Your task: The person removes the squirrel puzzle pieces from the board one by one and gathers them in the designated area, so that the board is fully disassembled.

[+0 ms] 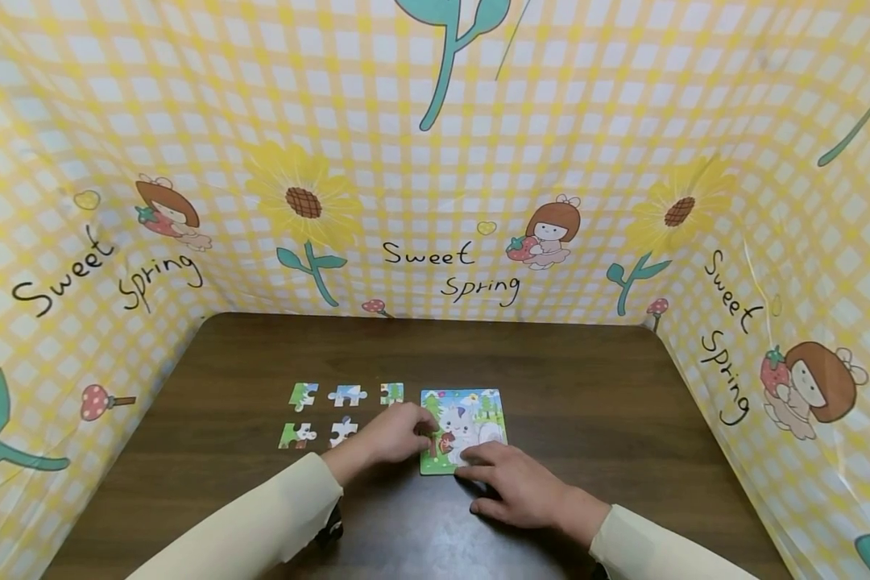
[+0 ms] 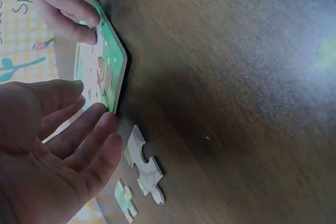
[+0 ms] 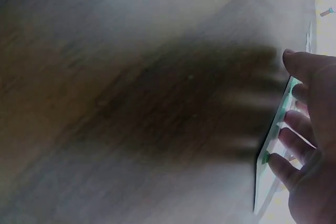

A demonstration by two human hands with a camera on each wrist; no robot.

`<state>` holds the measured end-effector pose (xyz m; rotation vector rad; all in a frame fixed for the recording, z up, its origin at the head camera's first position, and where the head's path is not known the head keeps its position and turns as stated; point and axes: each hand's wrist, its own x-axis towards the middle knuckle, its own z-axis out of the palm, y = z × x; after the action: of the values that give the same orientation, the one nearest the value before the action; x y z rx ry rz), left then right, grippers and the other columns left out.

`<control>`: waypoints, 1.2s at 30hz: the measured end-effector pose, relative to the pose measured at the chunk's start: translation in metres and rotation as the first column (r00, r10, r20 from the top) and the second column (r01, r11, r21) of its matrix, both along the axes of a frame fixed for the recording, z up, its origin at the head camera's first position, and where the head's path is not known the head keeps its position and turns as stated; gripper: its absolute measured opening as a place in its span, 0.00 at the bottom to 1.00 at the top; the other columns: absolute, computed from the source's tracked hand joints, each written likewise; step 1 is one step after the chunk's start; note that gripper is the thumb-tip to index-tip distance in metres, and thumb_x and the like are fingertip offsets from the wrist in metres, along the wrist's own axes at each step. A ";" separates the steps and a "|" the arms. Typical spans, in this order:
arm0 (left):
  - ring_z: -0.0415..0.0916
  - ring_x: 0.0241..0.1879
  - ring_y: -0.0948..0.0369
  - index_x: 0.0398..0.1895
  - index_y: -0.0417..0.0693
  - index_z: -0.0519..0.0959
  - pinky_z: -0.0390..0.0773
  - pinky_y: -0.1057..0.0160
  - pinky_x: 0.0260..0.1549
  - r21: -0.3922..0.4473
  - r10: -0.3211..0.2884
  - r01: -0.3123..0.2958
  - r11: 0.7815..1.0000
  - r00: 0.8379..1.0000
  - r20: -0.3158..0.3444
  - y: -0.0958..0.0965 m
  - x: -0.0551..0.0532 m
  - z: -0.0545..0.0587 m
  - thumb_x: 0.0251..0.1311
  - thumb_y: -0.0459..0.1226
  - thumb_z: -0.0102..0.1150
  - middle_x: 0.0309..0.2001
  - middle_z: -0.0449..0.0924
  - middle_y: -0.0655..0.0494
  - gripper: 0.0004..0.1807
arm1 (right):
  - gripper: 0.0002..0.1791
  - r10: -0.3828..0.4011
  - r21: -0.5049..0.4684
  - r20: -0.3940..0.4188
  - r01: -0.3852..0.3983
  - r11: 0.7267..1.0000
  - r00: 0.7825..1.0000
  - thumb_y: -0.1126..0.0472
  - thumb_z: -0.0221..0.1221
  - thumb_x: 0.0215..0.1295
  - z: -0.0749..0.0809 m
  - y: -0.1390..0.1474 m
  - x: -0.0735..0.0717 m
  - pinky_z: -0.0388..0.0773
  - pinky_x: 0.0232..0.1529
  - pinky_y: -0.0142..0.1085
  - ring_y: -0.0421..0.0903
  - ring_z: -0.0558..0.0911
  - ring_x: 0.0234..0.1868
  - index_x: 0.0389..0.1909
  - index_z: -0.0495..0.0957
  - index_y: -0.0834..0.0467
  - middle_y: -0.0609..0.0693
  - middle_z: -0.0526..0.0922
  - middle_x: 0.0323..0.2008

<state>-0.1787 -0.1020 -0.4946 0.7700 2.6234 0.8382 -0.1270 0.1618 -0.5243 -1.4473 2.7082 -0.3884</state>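
Observation:
A square picture puzzle (image 1: 489,405) with a white animal on it lies on the table in the head view. My left hand (image 1: 399,432) is at its left side, with thumb and fingertips over that edge. In the left wrist view the fingers of this hand (image 2: 79,145) are loosely bent and spread, and nothing shows between them. My right hand (image 1: 518,483) rests its fingertips on the puzzle's lower right part. The right wrist view shows its fingers (image 3: 296,125) spread along the near edge of the puzzle (image 3: 266,177).
Several loose jigsaw pieces lie in two rows left of the puzzle, among them a top left piece (image 1: 304,395) and a white piece (image 1: 344,431) beside my left wrist. Checked cloth (image 1: 435,201) walls enclose the brown table (image 1: 587,387) at the back and sides.

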 end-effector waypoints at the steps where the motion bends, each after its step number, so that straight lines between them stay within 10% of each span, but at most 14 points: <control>1: 0.83 0.43 0.59 0.42 0.43 0.88 0.81 0.53 0.47 -0.003 0.000 0.000 1.000 1.000 0.006 0.001 0.000 0.000 0.60 0.29 0.64 0.41 0.89 0.53 0.09 | 0.27 0.002 0.008 -0.006 -0.002 1.000 1.000 0.45 0.63 0.70 -0.001 0.000 0.000 0.72 0.66 0.48 0.48 0.73 0.68 0.67 0.78 0.48 0.51 0.75 0.67; 22: 0.72 0.30 0.64 0.36 0.41 0.88 0.73 0.63 0.33 0.045 0.007 -0.008 0.999 0.999 0.039 0.007 0.001 0.000 0.56 0.27 0.62 0.32 0.84 0.57 0.08 | 0.33 0.014 0.058 0.010 -0.014 0.998 1.000 0.36 0.65 0.65 0.002 -0.001 -0.005 0.72 0.66 0.48 0.49 0.73 0.68 0.67 0.77 0.46 0.51 0.74 0.68; 36: 0.73 0.28 0.63 0.39 0.40 0.86 0.74 0.63 0.31 0.117 0.128 -0.146 0.982 0.980 0.150 0.016 -0.004 -0.006 0.54 0.25 0.65 0.27 0.80 0.58 0.09 | 0.32 0.015 0.086 0.033 -0.018 0.996 0.999 0.37 0.64 0.67 0.005 -0.002 -0.005 0.71 0.67 0.48 0.49 0.72 0.69 0.68 0.77 0.46 0.50 0.73 0.68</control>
<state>-0.1822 -0.0856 -0.5007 0.5422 2.5383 1.0673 -0.1316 0.1598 -0.5189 -1.4275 2.6504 -0.2883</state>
